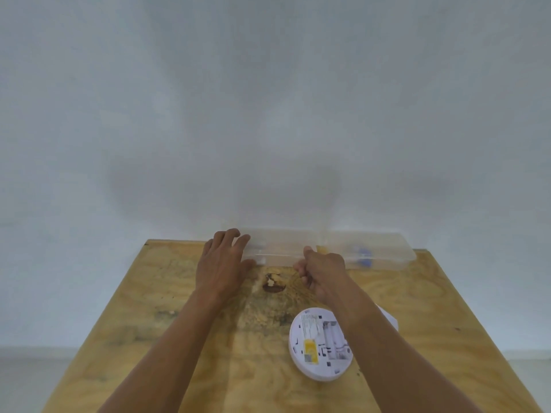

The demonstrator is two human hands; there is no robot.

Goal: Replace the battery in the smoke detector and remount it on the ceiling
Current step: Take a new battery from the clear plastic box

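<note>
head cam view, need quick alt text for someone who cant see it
Two bare hands reach to a clear plastic box at the far edge of a plywood table: left hand open against its end, right hand curled at its front. A white smoke detector lies back-up nearer.

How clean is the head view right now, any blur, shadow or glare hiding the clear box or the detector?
Head view: soft overall, the clear plastic box nearly melts into the pale wall; dim shadows lie on the wall above both hands; no harsh glare; the right forearm covers part of the smoke detector; wide-angle stretch at the edges.
</note>
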